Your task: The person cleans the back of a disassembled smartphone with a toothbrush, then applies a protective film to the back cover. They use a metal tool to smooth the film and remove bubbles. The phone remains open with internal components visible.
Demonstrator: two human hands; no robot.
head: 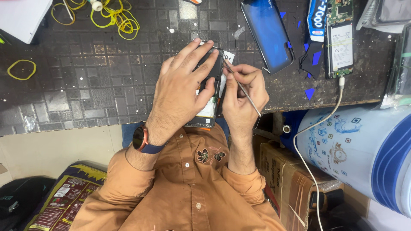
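Note:
My left hand (184, 85) lies flat over an opened dark phone (210, 112) at the front edge of the dark patterned worktop (85, 85), fingers spread across its upper part and pinning it down. My right hand (242, 96) grips a thin metal tool (244, 92) like a pen, its tip touching the phone's upper right edge near my left fingertips. A watch with a dark strap (140, 139) is on my left wrist. Much of the phone is hidden under my left hand.
A blue phone back cover (267, 34) lies beyond my right hand. A second opened phone with battery (340, 42) sits at the right, with a white cable (325, 119) hanging off the edge. Yellow rubber bands (115, 17) lie at the far left. A blue-and-white drum (364, 149) and cardboard box (287, 175) stand below.

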